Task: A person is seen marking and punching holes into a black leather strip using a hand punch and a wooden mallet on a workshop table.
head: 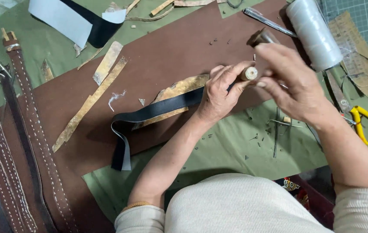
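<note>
The left hand (219, 92) is closed around the wooden handle of a small tool (249, 73), and under the same grip it pins the end of a black leather strap (158, 110) against the brown leather sheet (171, 51) that covers much of the bench (236, 146). The right hand (288, 82) hovers just beside the handle's end, fingers loosely curled and thumb near the wood; I cannot tell if it grips anything.

The strap runs left from the hand and folds back on itself at its far end, showing a pale underside. I see no stitching on it, while the brown belts (24, 142) lying at the left edge carry full rows of white stitches and buckles, so this strap looks to be at an early stage. Tan leather offcuts (91, 101) lie scattered on the sheet. A spool of white thread (314, 34) stands behind the right hand, and yellow-handled scissors (367, 123) lie by the right wrist.
</note>
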